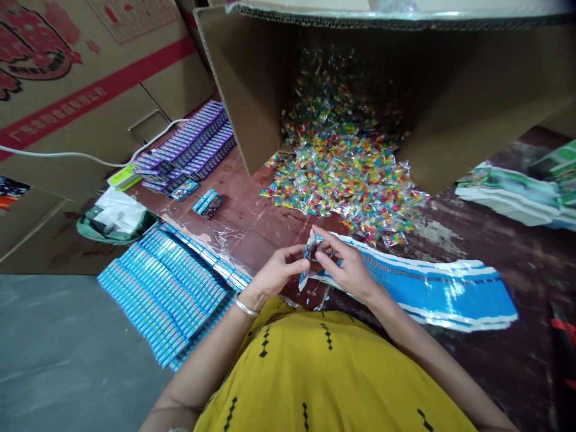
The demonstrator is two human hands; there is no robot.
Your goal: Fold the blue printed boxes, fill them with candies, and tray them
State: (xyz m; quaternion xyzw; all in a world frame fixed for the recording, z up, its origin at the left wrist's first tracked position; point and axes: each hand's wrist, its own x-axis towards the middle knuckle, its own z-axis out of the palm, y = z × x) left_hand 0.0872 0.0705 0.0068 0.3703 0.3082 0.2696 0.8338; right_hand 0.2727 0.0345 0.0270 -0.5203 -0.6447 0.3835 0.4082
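Between my hands is a small blue card box [308, 255], upright, with white flaps sticking out at its top and bottom. My left hand [283, 267] wears a bangle at the wrist and pinches the box from the left side. My right hand [344, 264] has its fingers bent against the right side of the box; its fingertips are partly hidden. Just right of it, a fanned row of flat blue and white cartons [432, 288] lies on the red-brown table. Beyond my hands, a heap of small clear bags of colourful candy [342, 180] spills from a large cardboard box [252, 90].
Neat rows of filled blue boxes [166, 288] stand at the left table edge. Purple boxes [193, 144] are stacked behind, near two loose boxes [207, 203]. A white cable [90, 157] runs to a yellow-green power strip [125, 178]. Green packaging [508, 192] lies far right.
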